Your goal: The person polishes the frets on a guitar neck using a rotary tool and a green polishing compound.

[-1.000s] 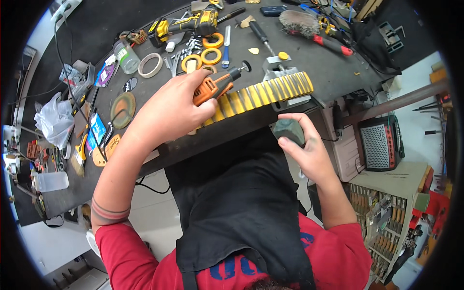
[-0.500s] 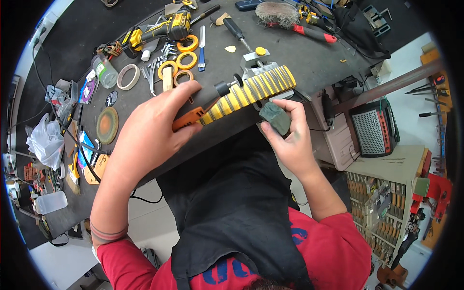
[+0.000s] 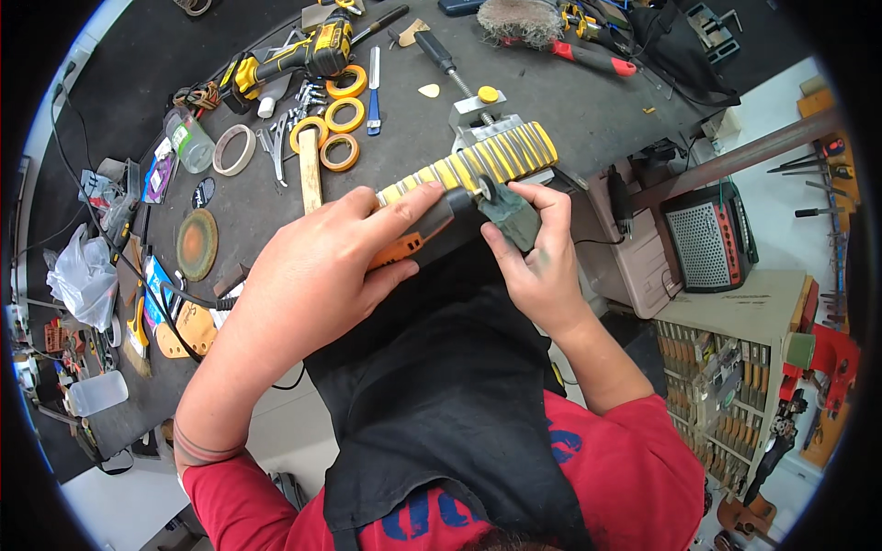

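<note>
My left hand is closed on an orange and black rotary tool, whose small wheel is at the top of a dark green block; whether they touch exactly is hard to tell. My right hand grips that block between thumb and fingers. Just behind both hands, a long yellow piece with many metal strips lies along the bench edge at a metal clamp. A pale wooden stick rests to its left.
The dark bench carries tape rolls, a cordless power tool, a wire brush, a bottle and a plastic bag. A metal bar, speaker and drawer cabinet stand right.
My left hand has lowered and moved right, bringing the rotary tool's wheel to the green block. My right hand has shifted slightly left and up with the block. The whole view has shifted.
</note>
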Tool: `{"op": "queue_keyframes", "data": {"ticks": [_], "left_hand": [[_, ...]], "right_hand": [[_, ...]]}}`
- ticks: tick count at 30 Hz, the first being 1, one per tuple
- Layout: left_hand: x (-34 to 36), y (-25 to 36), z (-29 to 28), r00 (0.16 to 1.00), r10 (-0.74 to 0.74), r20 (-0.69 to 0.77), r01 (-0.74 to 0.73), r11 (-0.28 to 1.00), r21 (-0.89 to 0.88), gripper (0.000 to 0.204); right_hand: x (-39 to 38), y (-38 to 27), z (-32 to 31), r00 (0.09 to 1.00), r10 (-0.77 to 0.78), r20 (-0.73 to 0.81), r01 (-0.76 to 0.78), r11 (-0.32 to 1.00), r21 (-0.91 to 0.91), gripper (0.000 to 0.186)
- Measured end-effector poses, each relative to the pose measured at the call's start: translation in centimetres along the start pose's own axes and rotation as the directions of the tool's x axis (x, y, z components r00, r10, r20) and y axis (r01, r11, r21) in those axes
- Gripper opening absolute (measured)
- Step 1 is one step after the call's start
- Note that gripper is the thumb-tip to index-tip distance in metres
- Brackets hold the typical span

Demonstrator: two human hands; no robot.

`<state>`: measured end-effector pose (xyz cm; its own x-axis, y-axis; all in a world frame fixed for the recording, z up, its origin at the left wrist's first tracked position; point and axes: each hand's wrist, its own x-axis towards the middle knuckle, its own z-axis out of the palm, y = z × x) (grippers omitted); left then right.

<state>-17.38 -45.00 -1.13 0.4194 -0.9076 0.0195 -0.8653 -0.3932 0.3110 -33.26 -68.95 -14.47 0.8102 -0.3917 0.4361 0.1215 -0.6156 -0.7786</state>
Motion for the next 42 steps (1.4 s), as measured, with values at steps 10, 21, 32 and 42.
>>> {"op": "queue_keyframes", "data": {"ticks": [10, 21, 32, 42], "left_hand": [[0.5, -0.9, 0.4, 0.999, -0.024, -0.033, 0.029, 0.988, 0.149, 0.082], [0.6, 0.2, 0.1, 1.000, -0.005, 0.001, 0.005, 0.986, 0.164, 0.078], [0.9, 0.9, -0.2, 1.000, 0.014, 0.017, -0.018, 0.976, 0.218, 0.072], [1.3, 0.8, -0.3, 1.000, -0.013, 0.019, 0.009, 0.978, 0.208, 0.072]], "right_hand": [[-1.7, -1.4, 1.6, 0.953, -0.078, 0.291, 0.046, 0.992, 0.114, 0.099], [-3.1, -1.3, 2.3, 0.916, -0.067, 0.394, 0.018, 0.992, 0.128, 0.123], [-3.5, -1.1, 2.4, 0.896, -0.093, 0.434, 0.041, 0.991, 0.127, 0.132], [-3.1, -0.6, 2.9, 0.890, -0.099, 0.444, 0.049, 0.991, 0.124, 0.138]]}}
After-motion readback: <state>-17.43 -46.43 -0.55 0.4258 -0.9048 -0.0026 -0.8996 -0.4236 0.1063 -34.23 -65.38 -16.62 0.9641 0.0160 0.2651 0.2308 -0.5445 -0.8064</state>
